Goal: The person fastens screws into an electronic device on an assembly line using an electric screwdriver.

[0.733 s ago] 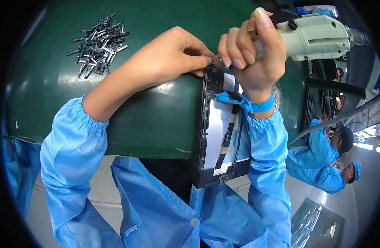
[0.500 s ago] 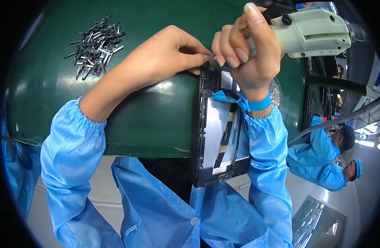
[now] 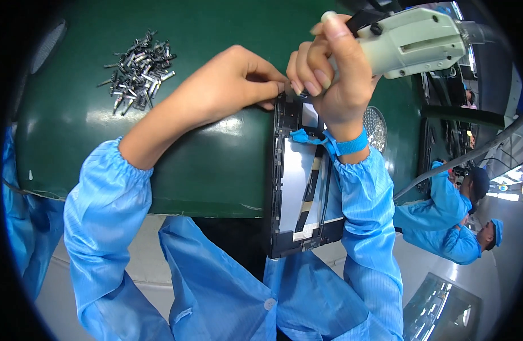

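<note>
An opened tablet [image 3: 298, 170], with a black frame and silvery plates inside, lies over the table's front edge. At its far left corner my left hand [image 3: 230, 82] is closed, thumb and fingertips pinched together; whatever lies between them is hidden. My right hand [image 3: 344, 74] is wrapped round a pale electric screwdriver [image 3: 418, 45], whose body points off to the right. The screwdriver's working end is concealed by my right fingers, close to the same corner. A blue wrist strap [image 3: 352, 145] circles my right wrist.
A heap of small black and silver parts [image 3: 139, 74] lies on the green table [image 3: 210, 165] at the far left. Right of my wrist sits a round dish of tiny metal pieces [image 3: 375, 128]. A grey cable [image 3: 472, 150] runs by two blue-clad people [image 3: 449, 193] at the right.
My right hand and the screwdriver have shifted slightly left. My left hand has stayed at the tablet's corner, still pinched. The view has moved a little.
</note>
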A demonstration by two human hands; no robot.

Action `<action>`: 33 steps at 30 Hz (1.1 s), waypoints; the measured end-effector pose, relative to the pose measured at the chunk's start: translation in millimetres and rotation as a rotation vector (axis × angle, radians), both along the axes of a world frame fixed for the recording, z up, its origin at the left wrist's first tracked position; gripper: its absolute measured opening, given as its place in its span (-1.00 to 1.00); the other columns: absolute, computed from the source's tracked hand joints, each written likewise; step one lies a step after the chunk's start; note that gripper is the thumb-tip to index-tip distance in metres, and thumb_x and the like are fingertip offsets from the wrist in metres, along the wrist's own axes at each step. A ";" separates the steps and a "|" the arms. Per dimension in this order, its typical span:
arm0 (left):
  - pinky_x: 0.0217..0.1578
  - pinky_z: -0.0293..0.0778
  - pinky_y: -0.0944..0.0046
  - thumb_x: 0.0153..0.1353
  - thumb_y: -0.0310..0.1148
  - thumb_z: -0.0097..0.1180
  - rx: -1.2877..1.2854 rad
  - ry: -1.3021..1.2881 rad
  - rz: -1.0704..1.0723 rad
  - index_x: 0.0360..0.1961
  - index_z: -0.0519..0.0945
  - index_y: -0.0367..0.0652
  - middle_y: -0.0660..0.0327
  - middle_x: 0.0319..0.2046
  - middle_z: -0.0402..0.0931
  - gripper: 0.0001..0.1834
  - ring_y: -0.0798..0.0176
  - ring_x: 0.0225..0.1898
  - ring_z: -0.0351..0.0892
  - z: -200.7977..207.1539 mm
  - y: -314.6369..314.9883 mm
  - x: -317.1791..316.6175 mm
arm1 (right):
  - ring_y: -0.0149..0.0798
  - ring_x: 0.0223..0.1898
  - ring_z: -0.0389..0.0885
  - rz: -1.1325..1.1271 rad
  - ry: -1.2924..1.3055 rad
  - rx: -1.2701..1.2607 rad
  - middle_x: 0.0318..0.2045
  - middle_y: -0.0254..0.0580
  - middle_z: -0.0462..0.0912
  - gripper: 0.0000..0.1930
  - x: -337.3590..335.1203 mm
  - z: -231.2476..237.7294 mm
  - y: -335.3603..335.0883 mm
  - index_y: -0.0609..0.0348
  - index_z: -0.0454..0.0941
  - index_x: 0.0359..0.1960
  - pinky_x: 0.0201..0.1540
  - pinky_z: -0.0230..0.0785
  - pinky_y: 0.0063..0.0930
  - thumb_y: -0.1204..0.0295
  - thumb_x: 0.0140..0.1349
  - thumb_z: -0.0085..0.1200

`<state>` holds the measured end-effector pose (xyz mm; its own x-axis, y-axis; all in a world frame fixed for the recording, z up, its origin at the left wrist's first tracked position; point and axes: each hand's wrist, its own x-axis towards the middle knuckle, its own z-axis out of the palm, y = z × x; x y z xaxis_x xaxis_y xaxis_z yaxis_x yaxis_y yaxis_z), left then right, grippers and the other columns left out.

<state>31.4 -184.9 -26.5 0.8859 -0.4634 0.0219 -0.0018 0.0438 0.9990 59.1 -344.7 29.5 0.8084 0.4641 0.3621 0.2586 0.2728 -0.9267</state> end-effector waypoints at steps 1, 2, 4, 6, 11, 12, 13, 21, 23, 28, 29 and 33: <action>-0.35 0.57 0.39 0.26 -0.43 0.14 0.009 0.030 0.007 -0.17 0.66 -0.45 0.13 -0.41 0.65 -0.75 0.38 -0.42 0.61 0.5 0.5 -1.4 | -0.48 -0.81 0.17 -0.088 0.042 0.011 -0.80 -0.41 0.15 -0.78 -5.5 2.4 4.7 0.30 0.43 -0.24 -0.70 0.18 -0.49 0.35 0.40 -0.13; -0.38 0.57 0.39 0.26 -0.43 0.14 0.014 0.042 0.018 -0.17 0.66 -0.44 0.13 -0.41 0.64 -0.75 0.38 -0.45 0.61 -0.4 1.3 -1.9 | -0.48 -0.81 0.17 -0.081 0.028 0.034 -0.80 -0.41 0.15 -0.78 -7.1 5.0 7.8 0.30 0.43 -0.24 -0.70 0.18 -0.49 0.35 0.40 -0.13; -0.41 0.57 0.38 0.27 -0.42 0.13 0.071 0.038 0.010 -0.17 0.66 -0.42 0.14 -0.43 0.64 -0.75 0.38 -0.49 0.60 3.8 3.7 0.3 | -0.50 -0.80 0.25 -0.151 0.076 0.087 -0.77 -0.36 0.32 -0.84 -8.2 9.2 12.0 0.35 0.50 -0.33 -0.72 0.18 -0.52 0.46 0.29 0.08; -0.42 0.55 0.33 0.26 -0.43 0.13 0.200 0.060 0.165 -0.21 0.66 -0.39 0.09 -0.49 0.60 -0.78 0.30 -0.49 0.60 16.9 0.5 -6.3 | -0.54 -0.79 0.28 -0.132 0.125 0.191 -0.74 -0.36 0.39 -0.86 -6.9 9.9 9.9 0.28 0.46 -0.40 -0.75 0.15 -0.57 0.53 0.23 0.18; -0.13 0.44 -0.05 0.12 -0.13 0.27 0.575 -0.456 0.440 0.01 0.53 -0.23 -0.08 -0.09 0.46 -0.49 -0.08 -0.14 0.52 54.4 -27.0 -108.6 | -0.49 -0.83 0.21 -0.209 0.156 0.070 -0.78 -0.40 0.28 -0.85 -8.7 8.2 3.5 0.21 0.38 -0.41 -0.74 0.19 -0.54 0.54 0.28 0.11; -0.02 0.42 -0.07 0.06 -0.01 0.33 0.673 -0.549 0.355 0.06 0.52 -0.19 -0.10 -0.02 0.44 -0.37 -0.12 -0.05 0.50 56.0 -35.8 -139.4 | -0.50 -0.82 0.25 -0.197 0.166 0.047 -0.76 -0.37 0.33 -0.90 -9.9 9.8 2.4 0.26 0.43 -0.34 -0.73 0.22 -0.54 0.54 0.27 0.11; 0.08 0.30 -0.22 -0.02 0.11 0.36 0.712 -0.560 0.302 0.11 0.51 -0.17 -0.16 0.05 0.39 -0.24 -0.26 0.08 0.40 58.5 -53.0 -162.9 | -0.50 -0.81 0.27 -0.194 0.172 0.030 -0.75 -0.36 0.35 -0.89 -9.1 10.7 1.9 0.30 0.45 -0.28 -0.72 0.23 -0.54 0.53 0.27 0.12; 0.18 0.16 -0.45 -0.04 0.25 0.33 0.889 -0.686 0.210 0.25 0.41 -0.26 -0.39 0.28 0.15 -0.03 -0.59 0.26 0.16 25.7 -85.9 -189.7 | -0.46 -0.79 0.32 -0.334 0.038 0.033 -0.76 -0.37 0.36 -0.80 -10.4 55.0 -53.4 0.37 0.53 -0.15 -0.70 0.25 -0.54 0.49 0.26 0.13; 0.17 0.24 -0.36 -0.03 0.22 0.34 0.861 -0.734 0.234 0.25 0.40 -0.30 -0.40 0.28 0.14 -0.03 -0.59 0.26 0.18 22.5 -77.5 -169.9 | -0.48 -0.80 0.26 -0.429 0.013 0.047 -0.77 -0.39 0.32 -0.81 -5.7 61.8 -81.9 0.36 0.53 -0.16 -0.71 0.23 -0.53 0.49 0.26 0.11; 0.14 0.42 -0.09 0.14 0.15 0.22 1.029 -0.926 0.275 0.25 0.25 -0.53 -0.48 0.29 0.05 -0.03 -0.58 0.28 0.13 14.5 -51.4 -72.1 | -0.55 -0.80 0.31 -0.515 0.002 0.102 -0.75 -0.39 0.42 -0.84 6.5 51.3 -132.3 0.36 0.56 -0.20 -0.74 0.19 -0.59 0.52 0.23 0.15; 0.20 0.35 -0.11 0.17 0.15 0.18 1.051 -0.936 0.281 0.25 0.24 -0.56 -0.49 0.29 0.05 -0.04 -0.57 0.29 0.12 12.1 -47.7 -46.6 | -0.55 -0.80 0.31 -0.520 -0.006 0.112 -0.75 -0.39 0.42 -0.84 6.7 49.5 -135.2 0.36 0.56 -0.20 -0.74 0.19 -0.59 0.52 0.23 0.15; 0.24 0.29 -0.15 0.27 0.16 0.04 1.111 -1.065 0.311 0.25 0.22 -0.57 -0.49 0.26 0.11 -0.09 -0.59 0.24 0.18 8.1 -36.3 59.0 | -0.55 -0.80 0.30 -0.517 -0.005 0.136 -0.73 -0.38 0.41 -0.84 8.8 37.8 -151.8 0.38 0.55 -0.19 -0.74 0.20 -0.58 0.56 0.23 0.10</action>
